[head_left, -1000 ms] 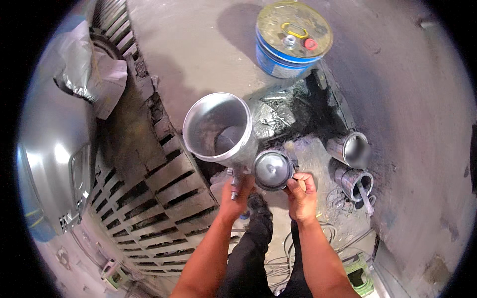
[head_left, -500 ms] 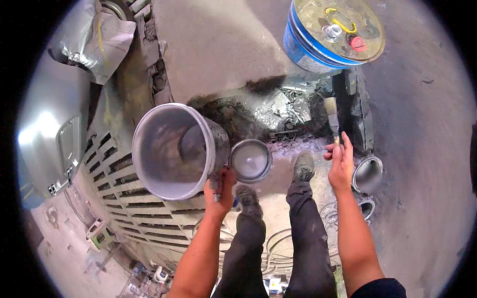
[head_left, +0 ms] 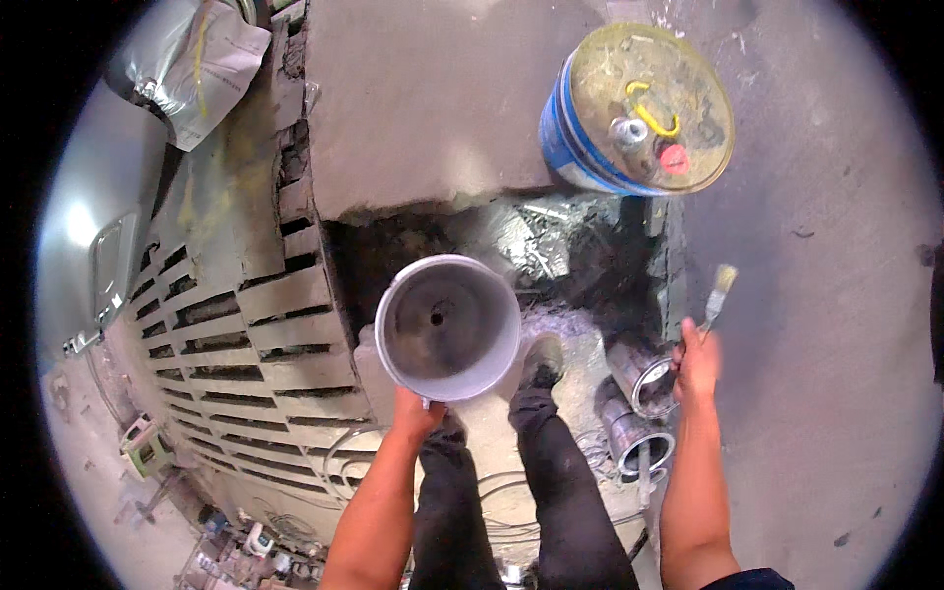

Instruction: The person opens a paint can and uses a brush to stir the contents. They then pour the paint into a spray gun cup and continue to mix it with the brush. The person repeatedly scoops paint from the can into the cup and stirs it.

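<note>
A whitish plastic bucket (head_left: 503, 324) with a grimy inside hangs in front of my legs, its mouth turned up toward me. My left hand (head_left: 418, 413) is closed at the bucket's near rim; the bucket hides most of the fingers. Off to the right, my right hand (head_left: 698, 366) grips a paintbrush (head_left: 723, 283) by its handle, pale bristles pointing up and away. The brush touches nothing. Just left of my right wrist, two open metal cans (head_left: 644, 383) lie tilted on the ground.
Beyond the bucket is a dark rough-edged pit (head_left: 600, 246) with shiny crumpled scraps. A blue drum (head_left: 562, 138) with a grimy yellowish lid stands at the pit's far right. Slotted grating (head_left: 246, 374) spreads along the left, beside a silver car panel (head_left: 118, 216). Hoses (head_left: 492, 492) lie around my feet.
The bucket has moved right with my left hand and now hides the spot where a small round can showed. My right hand has carried the brush right, away from the pit.
</note>
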`<state>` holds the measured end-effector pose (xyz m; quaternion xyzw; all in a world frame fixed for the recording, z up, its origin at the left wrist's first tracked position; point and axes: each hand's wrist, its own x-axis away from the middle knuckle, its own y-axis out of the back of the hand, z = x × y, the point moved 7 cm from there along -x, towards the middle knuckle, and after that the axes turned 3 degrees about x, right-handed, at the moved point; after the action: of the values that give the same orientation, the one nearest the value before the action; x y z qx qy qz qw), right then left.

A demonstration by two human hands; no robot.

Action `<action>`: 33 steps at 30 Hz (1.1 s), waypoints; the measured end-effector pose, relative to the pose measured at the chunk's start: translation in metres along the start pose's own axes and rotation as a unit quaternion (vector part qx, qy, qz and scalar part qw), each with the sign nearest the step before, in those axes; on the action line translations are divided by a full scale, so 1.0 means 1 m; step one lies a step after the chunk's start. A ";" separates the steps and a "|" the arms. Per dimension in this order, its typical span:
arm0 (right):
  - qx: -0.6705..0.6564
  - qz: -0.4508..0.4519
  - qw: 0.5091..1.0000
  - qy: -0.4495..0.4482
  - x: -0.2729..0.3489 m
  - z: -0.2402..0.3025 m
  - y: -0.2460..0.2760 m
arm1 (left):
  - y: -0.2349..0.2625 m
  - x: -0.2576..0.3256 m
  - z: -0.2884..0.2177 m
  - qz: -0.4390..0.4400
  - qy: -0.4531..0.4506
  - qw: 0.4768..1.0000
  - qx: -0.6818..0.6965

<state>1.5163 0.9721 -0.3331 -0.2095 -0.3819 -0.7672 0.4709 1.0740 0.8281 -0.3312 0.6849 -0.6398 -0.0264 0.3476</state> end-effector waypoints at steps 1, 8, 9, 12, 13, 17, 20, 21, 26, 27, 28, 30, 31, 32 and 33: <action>0.026 -0.016 0.999 0.040 0.002 0.041 -0.003 | 0.001 -0.005 -0.007 -0.003 0.014 0.999 0.031; 0.145 0.045 0.956 0.252 -0.025 0.225 -0.112 | 0.001 -0.004 0.006 -0.089 0.081 0.986 0.117; 0.195 0.013 0.932 0.306 -0.041 0.241 -0.123 | -0.006 -0.002 0.020 -0.069 0.100 0.988 0.100; 0.396 -0.097 0.830 0.381 -0.071 0.259 -0.143 | -0.016 -0.007 0.008 -0.039 0.074 0.992 0.094; 0.462 -0.127 0.787 0.388 -0.068 0.260 -0.156 | -0.008 -0.005 -0.001 -0.041 0.056 0.993 0.092; 0.508 -0.104 0.790 0.327 -0.059 0.238 -0.180 | 0.006 0.007 0.002 -0.056 0.031 0.998 0.023; 0.478 -0.121 0.782 0.381 -0.085 0.241 -0.169 | 0.000 0.011 0.016 -0.064 0.056 0.995 0.056; 0.467 -0.115 0.784 0.391 -0.098 0.245 -0.161 | -0.005 0.011 0.024 -0.073 0.063 0.993 0.074; 0.202 0.081 0.943 0.253 -0.073 0.261 -0.169 | 0.019 0.002 0.001 -0.066 0.095 0.993 0.038; 0.233 0.109 0.933 0.253 -0.072 0.265 -0.174 | 0.019 0.001 0.001 -0.062 0.096 0.993 0.033; 0.263 0.136 0.921 0.252 -0.071 0.268 -0.180 | 0.020 0.000 0.002 -0.057 0.097 0.993 0.027; 0.317 0.154 0.909 0.223 -0.068 0.269 -0.189 | 0.021 -0.002 0.006 -0.056 0.126 0.990 0.042; 0.344 0.163 0.901 0.208 -0.065 0.270 -0.193 | 0.022 -0.002 0.009 -0.055 0.141 0.987 0.049; 0.353 0.168 0.898 0.202 -0.063 0.272 -0.197 | 0.022 -0.004 0.011 -0.045 0.148 0.987 0.043; 0.363 0.170 0.895 0.196 -0.060 0.276 -0.198 | 0.022 -0.007 0.011 -0.033 0.154 0.987 0.038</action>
<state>1.3591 1.2742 -0.2800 0.0690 -0.4923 -0.5094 0.7024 1.0483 0.8310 -0.3309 0.7145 -0.5563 0.0919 0.4143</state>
